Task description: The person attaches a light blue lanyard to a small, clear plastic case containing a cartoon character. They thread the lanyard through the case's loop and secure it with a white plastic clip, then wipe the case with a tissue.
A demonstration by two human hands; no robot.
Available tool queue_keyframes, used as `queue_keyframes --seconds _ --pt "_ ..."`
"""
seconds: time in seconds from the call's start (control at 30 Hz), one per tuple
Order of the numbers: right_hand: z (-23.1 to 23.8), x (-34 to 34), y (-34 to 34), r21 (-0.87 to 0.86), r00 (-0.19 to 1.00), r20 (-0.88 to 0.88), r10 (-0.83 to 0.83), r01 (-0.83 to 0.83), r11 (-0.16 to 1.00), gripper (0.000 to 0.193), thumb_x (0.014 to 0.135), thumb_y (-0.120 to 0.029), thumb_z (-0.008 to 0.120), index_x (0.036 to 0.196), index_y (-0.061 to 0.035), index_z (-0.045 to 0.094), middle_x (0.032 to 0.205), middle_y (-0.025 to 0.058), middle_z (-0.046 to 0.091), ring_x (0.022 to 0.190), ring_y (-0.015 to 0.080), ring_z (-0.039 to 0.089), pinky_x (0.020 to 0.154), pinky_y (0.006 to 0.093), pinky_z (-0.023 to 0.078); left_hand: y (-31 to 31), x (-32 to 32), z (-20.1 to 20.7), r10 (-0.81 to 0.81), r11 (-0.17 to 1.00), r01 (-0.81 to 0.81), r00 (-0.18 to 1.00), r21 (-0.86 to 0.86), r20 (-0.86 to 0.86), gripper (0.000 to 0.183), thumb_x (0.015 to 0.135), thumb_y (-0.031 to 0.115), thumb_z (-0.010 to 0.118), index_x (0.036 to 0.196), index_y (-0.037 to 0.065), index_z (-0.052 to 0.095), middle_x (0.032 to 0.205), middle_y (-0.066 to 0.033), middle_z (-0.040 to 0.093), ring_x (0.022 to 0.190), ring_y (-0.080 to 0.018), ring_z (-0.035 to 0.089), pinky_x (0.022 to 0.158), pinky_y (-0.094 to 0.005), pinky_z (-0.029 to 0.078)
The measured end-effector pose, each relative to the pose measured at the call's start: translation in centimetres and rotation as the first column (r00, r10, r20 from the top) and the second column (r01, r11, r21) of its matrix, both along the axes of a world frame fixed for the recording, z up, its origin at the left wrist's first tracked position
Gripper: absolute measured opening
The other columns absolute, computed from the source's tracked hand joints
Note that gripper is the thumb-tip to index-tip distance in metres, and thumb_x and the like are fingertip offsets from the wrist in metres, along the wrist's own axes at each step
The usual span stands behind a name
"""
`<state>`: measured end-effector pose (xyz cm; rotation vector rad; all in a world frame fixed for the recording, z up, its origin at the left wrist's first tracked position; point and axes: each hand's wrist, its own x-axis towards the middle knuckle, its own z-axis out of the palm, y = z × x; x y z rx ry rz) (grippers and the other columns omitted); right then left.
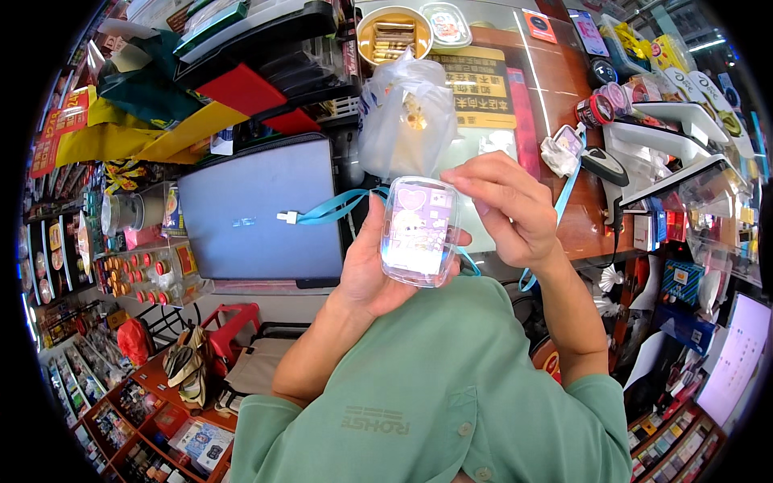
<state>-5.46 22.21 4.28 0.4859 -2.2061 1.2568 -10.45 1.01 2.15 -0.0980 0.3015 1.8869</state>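
Note:
A clear, rounded plastic case (417, 232) with a purple and white cartoon picture in it lies in my left hand (364, 270), thumb along its left edge and fingers behind it. At its upper right corner, my right hand (509, 205) has its thumb and fingers bent together, the fingertips close to the rim. Whatever those fingertips pinch is too small to make out. A light blue lanyard (336, 207) with a white clip trails left from behind the case. More blue strap hangs below my right hand.
To the left lies a dark blue-grey flat laptop-like slab (266, 213). Beyond the case stand a white plastic bag (407, 113) and a round tin (394, 36) of brown sticks. On the right are a handheld scanner (605, 166), a crumpled tissue (558, 157) and a white-framed stand (668, 153).

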Motion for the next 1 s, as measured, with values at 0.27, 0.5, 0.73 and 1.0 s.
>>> queue_keyframes --seconds 0.27,0.5,0.73,1.0 --pt "3.4 1.0 -1.2 0.053 0.995 0.085 -0.044 0.04 0.998 0.094 0.067 -0.044 0.083 0.137 0.0086 0.049 0.128 0.0217 0.058 0.114 0.0399 0.056 0.096 0.0474 0.045 -0.3 -0.3 0.0 0.038 0.999 -0.04 0.998 0.035 0.046 0.082 0.095 0.076 0.023 0.145 0.015 0.044 0.118 -0.0236 0.065 0.088 -0.0357 0.067 0.071 -0.0427 0.054" --pt "3.8 1.6 -3.6 0.117 0.981 0.161 -0.111 0.092 0.989 0.118 0.054 -0.047 0.09 0.144 0.0062 0.037 0.135 0.023 0.052 0.123 0.0415 0.051 0.102 0.0515 0.04 -0.3 -0.3 -0.4 0.016 0.998 -0.018 0.999 0.063 0.039 0.08 0.097 0.074 0.018 0.143 0.015 0.046 0.116 -0.0212 0.065 0.081 -0.0337 0.065 0.066 -0.0427 0.053" --pt "3.7 1.4 -4.4 0.117 0.979 0.157 -0.132 0.114 0.987 0.113 0.056 -0.034 0.09 0.146 0.0056 0.034 0.131 0.0212 0.057 0.121 0.0394 0.053 0.102 0.0501 0.04 -0.4 -0.3 -0.9 -0.006 0.997 0.004 0.999 0.077 0.032 0.078 0.099 0.071 0.017 0.138 0.013 0.05 0.11 -0.0196 0.066 0.073 -0.0317 0.064 0.059 -0.0406 0.053" --pt "3.5 1.0 -5.1 0.108 0.974 0.126 -0.19 0.177 0.978 0.116 0.052 -0.035 0.092 0.145 0.0062 0.036 0.128 0.0198 0.06 0.113 0.0384 0.056 0.096 0.0494 0.042 0.0 -0.1 0.1 0.044 0.999 -0.047 0.99 0.019 0.136 0.077 0.098 0.071 0.019 0.137 0.013 0.051 0.111 -0.0199 0.065 0.072 -0.0315 0.065 0.057 -0.0378 0.054"
